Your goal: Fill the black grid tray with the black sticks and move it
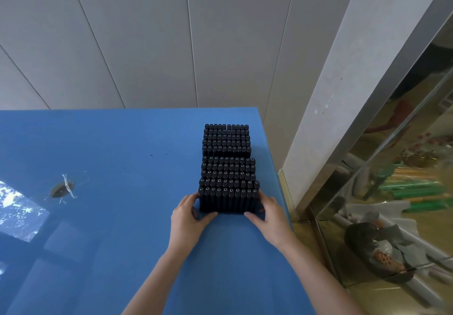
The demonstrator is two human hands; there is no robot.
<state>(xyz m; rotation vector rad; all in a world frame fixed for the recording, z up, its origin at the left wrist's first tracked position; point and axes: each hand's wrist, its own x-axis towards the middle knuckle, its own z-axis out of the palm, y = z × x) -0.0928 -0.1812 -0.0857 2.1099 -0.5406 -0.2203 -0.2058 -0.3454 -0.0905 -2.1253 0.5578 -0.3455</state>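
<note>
Two blocks of upright black sticks stand in a line on the blue table (110, 216), near its right edge. The near block (228, 184) hides the black grid tray beneath it. My left hand (188, 214) grips the near block's left front corner. On the opposite corner, my right hand (269, 214) holds its right side, fingers wrapped around the base. The far block (226, 140) of sticks stands just behind, untouched.
The table's right edge (277, 180) runs close beside the blocks, with a pillar and a glass partition beyond. A small dark round mark with white scraps (62, 188) lies on the left of the table. A panelled wall rises behind.
</note>
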